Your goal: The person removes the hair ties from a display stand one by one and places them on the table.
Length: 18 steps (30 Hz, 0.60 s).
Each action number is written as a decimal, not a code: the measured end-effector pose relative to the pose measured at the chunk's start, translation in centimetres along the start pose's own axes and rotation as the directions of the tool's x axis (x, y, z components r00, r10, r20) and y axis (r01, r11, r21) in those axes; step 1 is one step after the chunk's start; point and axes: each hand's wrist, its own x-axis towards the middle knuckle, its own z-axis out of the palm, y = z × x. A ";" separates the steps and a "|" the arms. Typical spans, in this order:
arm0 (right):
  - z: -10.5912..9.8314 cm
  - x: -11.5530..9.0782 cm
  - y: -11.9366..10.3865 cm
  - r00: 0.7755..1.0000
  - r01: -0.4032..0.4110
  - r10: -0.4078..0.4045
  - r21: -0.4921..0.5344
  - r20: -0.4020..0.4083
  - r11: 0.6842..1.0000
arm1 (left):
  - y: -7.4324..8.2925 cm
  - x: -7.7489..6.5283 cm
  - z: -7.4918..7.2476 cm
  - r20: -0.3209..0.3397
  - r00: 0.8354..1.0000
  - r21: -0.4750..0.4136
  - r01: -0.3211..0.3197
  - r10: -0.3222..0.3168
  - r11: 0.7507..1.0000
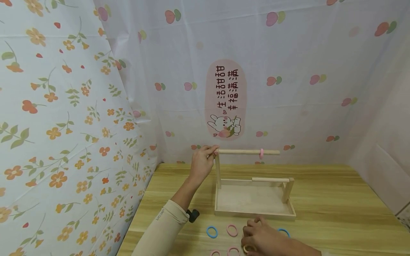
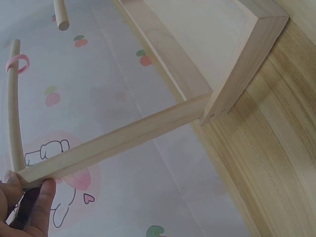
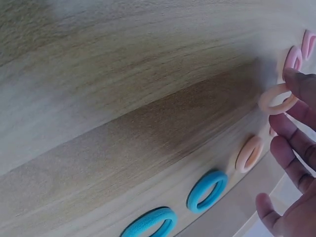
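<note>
My left hand [image 1: 202, 163] grips the top corner of a wooden stand, where its tall post [image 1: 218, 172] meets a horizontal rod [image 1: 240, 152]. In the left wrist view, thumb and fingers pinch that post end. A pink hair tie [image 2: 9, 65] hangs around the rod, towards its free end. Over the table in front of the stand, my right hand [image 1: 266, 237] pinches a pale peach hair tie [image 3: 265, 103] between thumb and fingers. The hair tie appears lifted off the tabletop in the right wrist view.
The stand has a shallow tray base [image 1: 253, 214] and a shorter post [image 1: 288, 190] with a lower rod [image 1: 269, 179]. Several hair ties lie in front, among them a blue one [image 1: 208, 233], a pink one [image 1: 228, 230] and another peach one [image 3: 240, 160]. Patterned cloth [image 1: 179, 106] hangs behind.
</note>
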 end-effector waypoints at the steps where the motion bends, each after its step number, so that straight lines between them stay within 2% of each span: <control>1: 0.0 0.0 0.0 1.000 0.000 0.000 0.001 0.006 1.000 | 0.0 0.0 0.0 -0.001 1.000 0.001 -0.001 0.001 1.000; 11: 0.4 0.0 -0.2 1.000 0.008 -0.008 -0.002 0.020 1.000 | 0.0 0.0 0.0 -0.002 1.000 0.008 -0.010 0.010 1.000; 18: 0.6 0.0 -0.2 0.999 0.004 -0.005 0.026 0.041 1.000 | -0.2 0.0 0.1 0.001 1.000 0.017 0.006 -0.006 1.000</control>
